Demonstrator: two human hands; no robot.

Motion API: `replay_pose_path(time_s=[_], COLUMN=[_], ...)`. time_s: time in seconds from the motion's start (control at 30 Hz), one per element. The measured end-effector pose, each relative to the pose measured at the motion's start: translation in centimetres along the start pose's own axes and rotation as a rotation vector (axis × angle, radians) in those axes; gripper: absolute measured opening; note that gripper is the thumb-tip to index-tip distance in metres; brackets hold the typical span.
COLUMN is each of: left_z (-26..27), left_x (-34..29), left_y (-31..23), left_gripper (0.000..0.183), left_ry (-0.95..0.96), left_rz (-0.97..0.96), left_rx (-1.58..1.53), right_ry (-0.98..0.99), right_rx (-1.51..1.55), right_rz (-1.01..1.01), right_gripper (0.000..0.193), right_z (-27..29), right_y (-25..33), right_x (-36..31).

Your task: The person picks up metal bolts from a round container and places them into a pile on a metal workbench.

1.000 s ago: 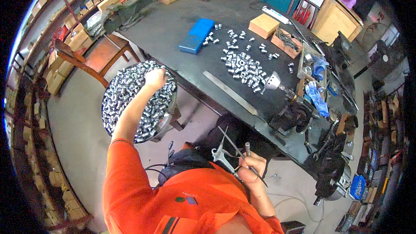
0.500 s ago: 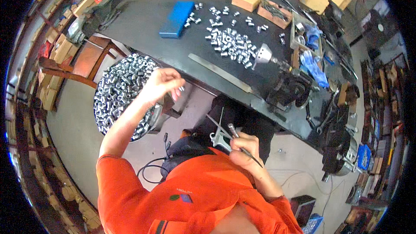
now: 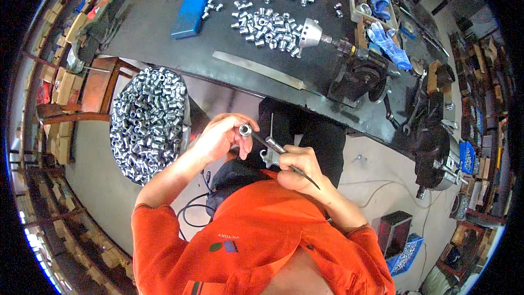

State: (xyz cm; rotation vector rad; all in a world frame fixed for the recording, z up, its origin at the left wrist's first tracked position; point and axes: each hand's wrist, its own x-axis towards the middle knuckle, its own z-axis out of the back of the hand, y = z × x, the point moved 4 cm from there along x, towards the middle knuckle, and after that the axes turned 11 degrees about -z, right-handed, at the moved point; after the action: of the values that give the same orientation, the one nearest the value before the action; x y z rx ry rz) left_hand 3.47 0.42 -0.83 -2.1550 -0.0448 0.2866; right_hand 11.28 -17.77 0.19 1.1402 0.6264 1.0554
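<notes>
My left hand (image 3: 222, 135) pinches a small, hollow metal sleeve (image 3: 245, 129) between thumb and fingers, its round open end showing. Close by on the right, my right hand (image 3: 299, 167) is closed around a slim dark rod (image 3: 310, 180) with a silver cylindrical part (image 3: 274, 145) ahead of the fingers. The rod's far end reaches toward the sleeve; whether they touch I cannot tell. Left of my left forearm stands a large round container heaped with metal sleeves (image 3: 147, 125). A silver air blow gun (image 3: 268, 157) shows partly behind my right hand, near my lap.
More sleeves (image 3: 267, 27) lie in a loose pile on the dark workbench (image 3: 147, 33), near a blue block (image 3: 191, 11). A flat metal bar (image 3: 256, 69) lies along the front edge. A chuck (image 3: 311, 33) on a machine stands right. A wooden chair (image 3: 98, 90) is at left.
My left hand has moved right and down, away from the heaped container, bringing a sleeve to the rod. My right hand has lifted slightly with the rod. The view has shifted.
</notes>
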Motion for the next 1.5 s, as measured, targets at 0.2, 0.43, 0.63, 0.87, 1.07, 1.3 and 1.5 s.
replay_pose_path(time_s=[0.2, 0.43, 0.63, 0.87, 1.07, 1.3, 1.5], left_z=[0.3, -0.7, -2.3, -3.9, -2.7, -2.6, -1.0], left_x=[0.1, 0.2, -0.1, -0.2, -0.1, 0.0, 0.7], left_y=[0.8, 0.2, -1.0, -2.2, 0.0, -0.4, -3.3], left_gripper=[0.034, 0.023, 0.012, 0.019, 0.021, 0.017, 0.02], left_ry=[-0.026, -0.046, 0.112, 0.207, 0.172, 0.241, 0.067], left_rz=[0.017, -0.096, -0.199, -0.198, -0.071, -0.041, -0.556], left_rx=[0.024, 0.319, 0.747, 0.753, 0.615, 0.526, 1.437], right_ry=[0.015, 0.027, 0.061, 0.044, -0.016, 0.127, -0.069], right_rx=[-0.01, -0.021, -0.084, -0.091, -0.202, 0.118, 0.018], right_rz=[-0.022, -0.044, -0.106, -0.089, -0.067, -0.165, -0.059], right_gripper=[0.021, 0.021, 0.018, 0.018, 0.018, 0.017, 0.021], right_z=[-0.1, -0.4, -0.7, -0.6, -0.6, -0.5, 2.2], right_y=[-0.3, -0.5, -0.5, -0.3, 0.2, -0.8, 0.8], right_x=[0.9, 1.2, 0.8, 0.5, 0.3, 0.2, -0.8])
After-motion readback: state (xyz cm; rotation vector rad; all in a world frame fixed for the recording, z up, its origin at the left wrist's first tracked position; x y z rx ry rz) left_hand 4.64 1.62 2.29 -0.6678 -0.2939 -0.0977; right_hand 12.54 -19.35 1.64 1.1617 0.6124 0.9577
